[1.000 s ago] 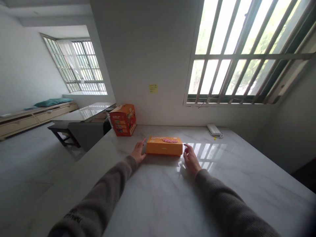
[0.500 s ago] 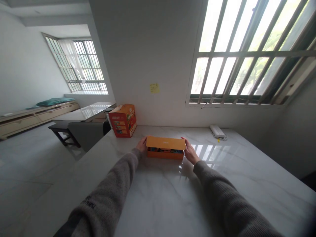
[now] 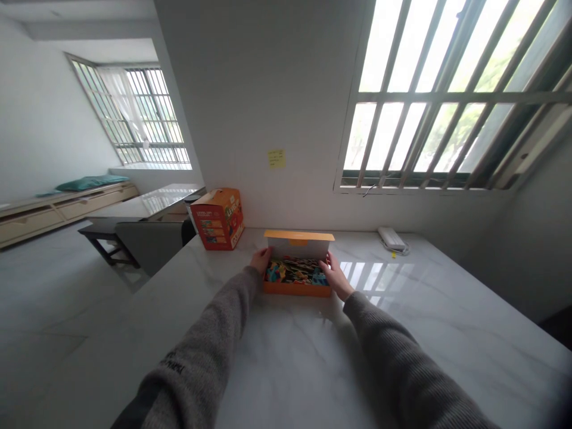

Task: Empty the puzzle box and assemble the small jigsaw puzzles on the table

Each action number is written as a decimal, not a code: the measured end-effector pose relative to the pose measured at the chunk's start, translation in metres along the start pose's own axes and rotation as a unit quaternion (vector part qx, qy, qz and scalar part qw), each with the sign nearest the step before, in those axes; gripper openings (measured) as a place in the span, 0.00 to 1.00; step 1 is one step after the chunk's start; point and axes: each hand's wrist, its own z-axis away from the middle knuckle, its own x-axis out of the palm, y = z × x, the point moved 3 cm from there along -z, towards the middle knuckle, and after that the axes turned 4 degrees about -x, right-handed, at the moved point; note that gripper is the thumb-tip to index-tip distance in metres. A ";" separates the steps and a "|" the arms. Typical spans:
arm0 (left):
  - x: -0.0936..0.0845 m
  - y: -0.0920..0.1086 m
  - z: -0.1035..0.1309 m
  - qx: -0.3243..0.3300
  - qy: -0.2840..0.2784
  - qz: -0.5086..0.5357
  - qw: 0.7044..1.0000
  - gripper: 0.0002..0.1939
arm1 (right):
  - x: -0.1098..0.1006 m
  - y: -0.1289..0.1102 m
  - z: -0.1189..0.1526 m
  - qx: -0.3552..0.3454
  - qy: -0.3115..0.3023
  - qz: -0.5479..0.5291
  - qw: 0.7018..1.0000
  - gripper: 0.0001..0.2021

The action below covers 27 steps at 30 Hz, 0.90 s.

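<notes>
An orange box point(image 3: 297, 289) rests on the white marbled table, its lid point(image 3: 298, 237) raised at the back with the pale inner side showing. Inside lie colourful printed pieces point(image 3: 297, 271), dark with blue, yellow and red. My left hand point(image 3: 261, 260) grips the box at its left end, near the lid's side. At the right end my right hand point(image 3: 335, 276) holds the box, the fingers reaching over its side edge.
A red and orange carton point(image 3: 218, 219) stands at the table's back left. A white power strip point(image 3: 391, 239) with a cable lies at the back right. A yellow note point(image 3: 276, 158) is on the wall behind.
The box's lid has swung up and back, uncovering the printed pieces inside. Both hands have stayed at the ends of the box. The view has shifted slightly.
</notes>
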 end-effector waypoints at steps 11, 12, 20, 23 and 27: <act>-0.017 -0.016 0.041 -0.035 0.044 0.040 0.998 0.18 | -0.015 -0.018 0.061 0.012 -0.037 0.031 0.999 0.31; -0.018 -0.018 0.043 -0.039 0.050 0.044 0.997 0.21 | -0.017 -0.021 0.067 0.013 -0.040 0.041 0.998 0.30; -0.017 -0.030 0.084 -0.087 -0.013 0.066 0.994 0.15 | -0.021 -0.039 0.104 -0.007 -0.012 0.119 0.993 0.21; -0.018 -0.033 0.107 -0.089 -0.046 0.074 0.992 0.19 | -0.026 -0.042 0.110 -0.021 0.003 0.144 0.989 0.18; -0.022 -0.037 0.131 -0.030 -0.051 0.080 0.995 0.30 | -0.031 -0.040 0.117 -0.020 -0.024 0.106 0.994 0.19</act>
